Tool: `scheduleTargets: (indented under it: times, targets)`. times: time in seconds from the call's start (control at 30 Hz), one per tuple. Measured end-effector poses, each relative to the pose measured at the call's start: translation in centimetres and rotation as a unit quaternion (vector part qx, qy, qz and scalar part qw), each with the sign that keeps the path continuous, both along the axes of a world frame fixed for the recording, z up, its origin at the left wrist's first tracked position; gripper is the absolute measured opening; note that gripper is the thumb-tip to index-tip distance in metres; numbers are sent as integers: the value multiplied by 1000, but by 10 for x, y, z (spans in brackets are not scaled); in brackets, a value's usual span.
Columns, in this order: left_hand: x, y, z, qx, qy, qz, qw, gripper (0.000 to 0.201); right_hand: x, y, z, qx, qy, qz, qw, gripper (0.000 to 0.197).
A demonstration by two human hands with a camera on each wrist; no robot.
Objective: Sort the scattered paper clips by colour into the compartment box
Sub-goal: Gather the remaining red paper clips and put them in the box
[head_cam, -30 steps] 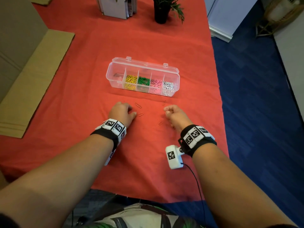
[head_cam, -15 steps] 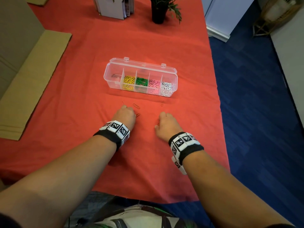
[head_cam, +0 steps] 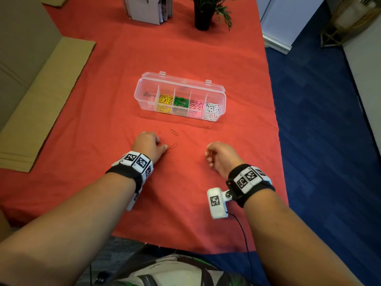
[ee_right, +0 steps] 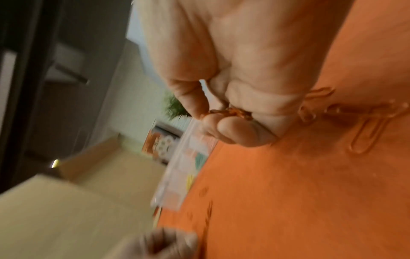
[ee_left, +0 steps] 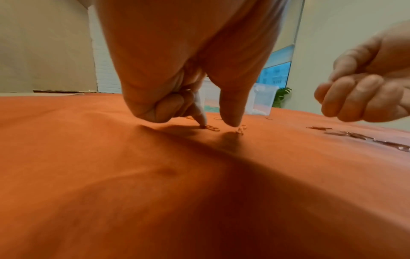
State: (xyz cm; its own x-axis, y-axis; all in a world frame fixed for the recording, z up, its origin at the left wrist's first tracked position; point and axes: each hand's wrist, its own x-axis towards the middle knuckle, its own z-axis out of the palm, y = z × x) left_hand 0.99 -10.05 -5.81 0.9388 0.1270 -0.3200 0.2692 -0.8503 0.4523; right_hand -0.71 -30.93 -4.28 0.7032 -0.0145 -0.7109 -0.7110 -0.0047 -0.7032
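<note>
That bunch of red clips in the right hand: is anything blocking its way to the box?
Nothing visible does. The right hand pinches red clips above bare red cloth, and the compartment box stands open beyond it. Only one loose clip lies flat on the cloth between them, too low to block the hand.

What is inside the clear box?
The box has five slots. Left to right: one nearly empty with something dark I can't make out, then yellow clips, green clips, pink clips and white clips. The piles' bottoms are hidden.
</note>
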Motion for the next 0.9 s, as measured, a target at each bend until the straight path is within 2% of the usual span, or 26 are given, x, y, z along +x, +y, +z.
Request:
scheduleTargets:
  times: [0.07,0.13,0.17,0.2,0.27,0.33,0.37,0.4,0.47,0.5,0.6,0.7,0.77,0.87,0.9]
  targets:
    - [-3,-1,-2,14,2,-13,1000,32,-5,-14,5,105,6,-106,989,19]
    - [-5,-3,-4,19,1,-23,1000,28,-7,-27,6,123,15,-154,980,19]
    - [-6,-4,-4,20,7,-22,1000,26,-7,-31,5,102,19,-163,981,19]
    - [-6,-5,-4,20,11,-20,1000,24,-6,-36,2,50,15,-149,987,19]
    - [-7,-5,-5,17,15,-25,999,21,-5,-43,-5,-147,-2,-33,989,20]
    - [-9,-7,-6,17,14,-39,999,21,-9,-47,-10,-343,-11,98,934,10]
    - [-10,-8,-6,19,11,-41,999,22,-13,-47,-9,-397,-4,127,909,10]
    - [-12,-8,-7,22,9,-37,999,25,-16,-47,-10,-431,0,142,891,26]
    - [-15,-9,-6,40,6,-28,999,35,-21,-42,-11,-469,2,180,865,53]
    - [-17,-10,-5,52,3,-26,998,40,-23,-37,-11,-484,-12,202,851,58]
    - [-21,-9,-4,68,-1,-30,997,41,-25,-22,-17,-513,-52,238,823,53]
    - [-24,-10,-4,56,10,-54,997,38,-25,-7,-21,-532,-48,262,804,33]
    - [-25,-10,-3,47,14,-65,997,42,-28,1,-19,-547,-53,287,784,31]
    - [-24,-10,-2,52,-2,-55,997,44,-25,1,-18,-529,-74,329,779,34]
    - [-24,-10,-2,52,-11,-44,998,43,-22,-2,-17,-502,-73,344,790,34]
